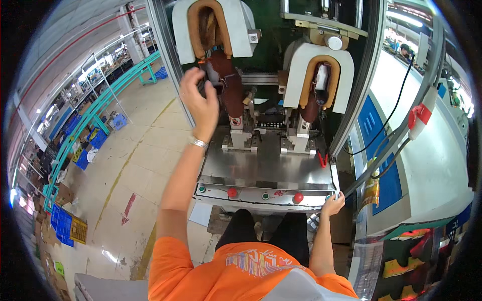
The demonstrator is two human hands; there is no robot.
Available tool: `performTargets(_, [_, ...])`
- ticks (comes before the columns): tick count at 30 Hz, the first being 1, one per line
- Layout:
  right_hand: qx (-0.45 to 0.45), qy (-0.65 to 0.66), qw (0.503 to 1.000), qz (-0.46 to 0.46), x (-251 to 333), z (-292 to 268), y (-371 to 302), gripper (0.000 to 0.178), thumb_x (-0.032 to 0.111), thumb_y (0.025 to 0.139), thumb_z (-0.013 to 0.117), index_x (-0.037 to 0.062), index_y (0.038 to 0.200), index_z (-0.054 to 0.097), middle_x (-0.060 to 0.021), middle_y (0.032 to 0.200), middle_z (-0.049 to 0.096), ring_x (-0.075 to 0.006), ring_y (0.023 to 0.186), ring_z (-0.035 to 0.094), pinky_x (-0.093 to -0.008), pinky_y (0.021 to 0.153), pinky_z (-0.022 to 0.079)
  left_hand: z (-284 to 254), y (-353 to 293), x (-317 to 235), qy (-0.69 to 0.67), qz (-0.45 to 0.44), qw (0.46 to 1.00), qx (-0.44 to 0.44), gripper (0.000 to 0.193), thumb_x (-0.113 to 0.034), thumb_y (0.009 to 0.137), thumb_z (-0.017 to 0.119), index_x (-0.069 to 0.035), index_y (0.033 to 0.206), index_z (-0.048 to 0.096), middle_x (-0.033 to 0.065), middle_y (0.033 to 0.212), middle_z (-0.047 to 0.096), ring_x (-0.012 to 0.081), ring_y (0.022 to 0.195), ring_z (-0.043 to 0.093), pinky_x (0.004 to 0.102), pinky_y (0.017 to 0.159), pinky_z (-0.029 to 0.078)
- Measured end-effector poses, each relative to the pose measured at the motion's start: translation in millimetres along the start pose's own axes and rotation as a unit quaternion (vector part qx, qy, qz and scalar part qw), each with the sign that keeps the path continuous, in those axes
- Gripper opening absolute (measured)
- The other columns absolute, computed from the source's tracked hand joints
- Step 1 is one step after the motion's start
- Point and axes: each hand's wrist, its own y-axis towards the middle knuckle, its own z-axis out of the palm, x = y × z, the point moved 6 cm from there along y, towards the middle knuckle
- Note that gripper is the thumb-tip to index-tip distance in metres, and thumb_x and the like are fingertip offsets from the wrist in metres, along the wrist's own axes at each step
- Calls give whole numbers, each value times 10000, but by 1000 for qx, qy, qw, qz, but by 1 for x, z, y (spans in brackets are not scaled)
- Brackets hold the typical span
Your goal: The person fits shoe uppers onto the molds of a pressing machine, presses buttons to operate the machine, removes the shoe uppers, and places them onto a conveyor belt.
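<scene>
My left hand point(201, 103) is raised beside the left station of a machine, its fingers apart and nothing seen in it. Close to its fingertips, a brown shoe upper point(231, 90) with a grey lining sits on a metal post, under a white clamp block point(243, 30) with a tan padded arch. On the right station, another brown shoe upper point(310, 111) is partly hidden inside a similar white block point(295, 70). At the right end of the control panel point(251, 194), my right hand point(333, 204) has curled fingers by a green button and a narrow white strip.
Red knobs point(298, 197) and green buttons line the panel's front. A red clip point(322, 159) lies by the machine's right post. To the right stand a blue-and-white machine point(386, 165) and a hanging cable plug point(423, 113). Blue crates point(61, 224) and a teal rail run along the left.
</scene>
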Motion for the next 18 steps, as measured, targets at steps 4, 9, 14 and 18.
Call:
performTargets(4, [5,-16,1000,-2,-6,1,3,244,114,790,527,59,1026,562,-95,1035,574,-284,996,505,-383,831,400,17,33,33,82,40,987,131,162,-137,776,580,-57,917,572,101,999,570,281,962,521,379,818,381])
performTargets(9, [2,-9,1000,-24,-5,4,2,239,113,790,527,59,1021,562,-92,1021,574,-283,992,505,-387,830,400,38,62,49,59,46,989,127,95,-56,761,594,-49,854,609,96,803,597,257,770,577,333,681,432])
performTargets(14, [13,-15,1000,-13,-8,7,2,245,110,774,540,66,1015,559,-87,1029,571,-271,1015,494,-373,842,398,1,90,18,-18,19,999,27,142,20,732,579,-33,857,620,104,780,586,237,711,573,302,658,446])
performTargets(18, [-40,-29,993,-108,3,-4,-5,327,90,753,561,49,1077,535,-140,1204,470,-321,1146,399,-430,980,265,-59,93,7,-17,-7,1000,1,207,69,726,542,-26,890,625,72,811,594,153,733,574,256,652,447])
